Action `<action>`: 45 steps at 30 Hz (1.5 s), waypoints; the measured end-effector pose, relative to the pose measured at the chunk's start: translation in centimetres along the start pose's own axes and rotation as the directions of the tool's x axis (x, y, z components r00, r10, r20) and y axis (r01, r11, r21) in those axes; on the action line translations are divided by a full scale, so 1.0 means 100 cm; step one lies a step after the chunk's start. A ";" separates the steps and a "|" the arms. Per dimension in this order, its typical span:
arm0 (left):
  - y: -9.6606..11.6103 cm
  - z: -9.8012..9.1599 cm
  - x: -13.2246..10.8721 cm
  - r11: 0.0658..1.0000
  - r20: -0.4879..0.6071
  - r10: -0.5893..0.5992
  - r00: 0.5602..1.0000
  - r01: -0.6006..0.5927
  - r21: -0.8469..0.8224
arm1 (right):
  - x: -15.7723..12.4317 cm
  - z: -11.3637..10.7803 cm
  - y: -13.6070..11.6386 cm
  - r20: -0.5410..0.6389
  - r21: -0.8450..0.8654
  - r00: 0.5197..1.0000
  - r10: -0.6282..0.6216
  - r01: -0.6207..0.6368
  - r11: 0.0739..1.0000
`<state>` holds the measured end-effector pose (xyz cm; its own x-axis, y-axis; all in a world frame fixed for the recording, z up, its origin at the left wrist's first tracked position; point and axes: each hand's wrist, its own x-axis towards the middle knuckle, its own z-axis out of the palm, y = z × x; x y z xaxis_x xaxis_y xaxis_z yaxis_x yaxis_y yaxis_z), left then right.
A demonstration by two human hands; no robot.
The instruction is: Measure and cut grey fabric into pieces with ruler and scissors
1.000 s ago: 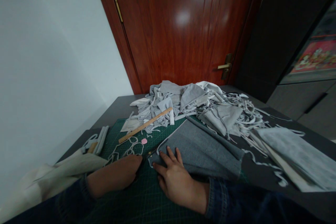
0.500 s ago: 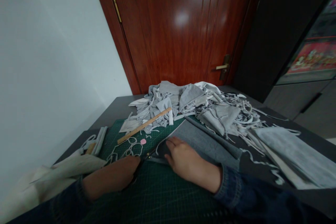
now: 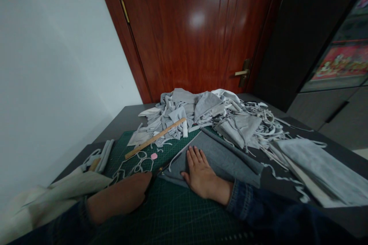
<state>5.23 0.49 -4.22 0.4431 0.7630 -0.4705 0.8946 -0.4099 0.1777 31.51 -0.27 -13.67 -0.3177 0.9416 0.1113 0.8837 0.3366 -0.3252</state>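
Observation:
My right hand (image 3: pixel 201 174) lies flat, fingers together and stretched out, on a folded dark grey fabric piece (image 3: pixel 221 159) that rests on the green cutting mat (image 3: pixel 172 214). My left hand (image 3: pixel 126 195) is closed around the handles of scissors (image 3: pixel 159 171), whose blades point at the near left edge of the grey fabric. A thin pale strip curls along that edge. Both arms wear dark denim sleeves.
A wooden ruler (image 3: pixel 155 138) and a pink chalk piece (image 3: pixel 154 156) lie on the mat among pale fabric strips. A heap of grey fabric scraps (image 3: pixel 207 116) fills the table's far side. Stacked grey sheets (image 3: pixel 313 168) lie at right, cream cloth (image 3: pixel 57 193) at left. A red-brown door (image 3: pixel 195 30) stands behind.
My right hand slid forward along the grey fabric and flattened on it. The left hand with the scissors stayed almost in place. The view shifted slightly.

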 end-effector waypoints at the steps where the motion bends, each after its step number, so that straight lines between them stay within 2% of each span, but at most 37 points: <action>1: 0.002 0.000 0.001 1.000 -0.008 0.012 1.000 -0.012 0.001 | 0.000 -0.001 -0.001 0.006 0.002 1.000 0.004 -0.004 1.000; 5: 0.009 -0.004 0.003 0.999 -0.028 0.040 0.999 -0.039 0.023 | -0.001 -0.001 -0.002 0.014 0.011 1.000 0.006 -0.006 1.000; 15: 0.016 -0.010 0.002 0.998 0.018 0.033 0.999 -0.034 0.058 | -0.001 0.003 -0.004 0.023 0.010 1.000 0.021 -0.022 1.000; 22: 0.008 -0.006 0.002 0.994 -0.025 0.106 0.994 -0.107 -0.003 | -0.001 0.001 -0.004 0.027 0.018 0.999 0.032 -0.032 0.999; 30: 0.007 -0.002 0.006 0.999 -0.020 0.028 0.999 -0.028 0.025 | -0.004 0.000 -0.011 0.052 0.038 0.998 0.031 -0.033 0.999; 37: 0.016 -0.007 0.004 0.999 -0.005 0.049 0.999 -0.048 0.022 | -0.007 -0.001 -0.016 0.046 0.046 0.999 0.025 -0.027 0.999; 45: 0.008 0.002 0.003 1.000 0.003 -0.016 1.000 0.016 0.015 | -0.006 0.003 -0.014 0.033 0.051 0.999 0.021 -0.023 0.998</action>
<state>6.06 0.33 -4.38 0.4281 0.7680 -0.4764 0.9008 -0.4048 0.1569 30.38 -1.28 -13.53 -0.3100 0.9479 0.0730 0.8720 0.3141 -0.3755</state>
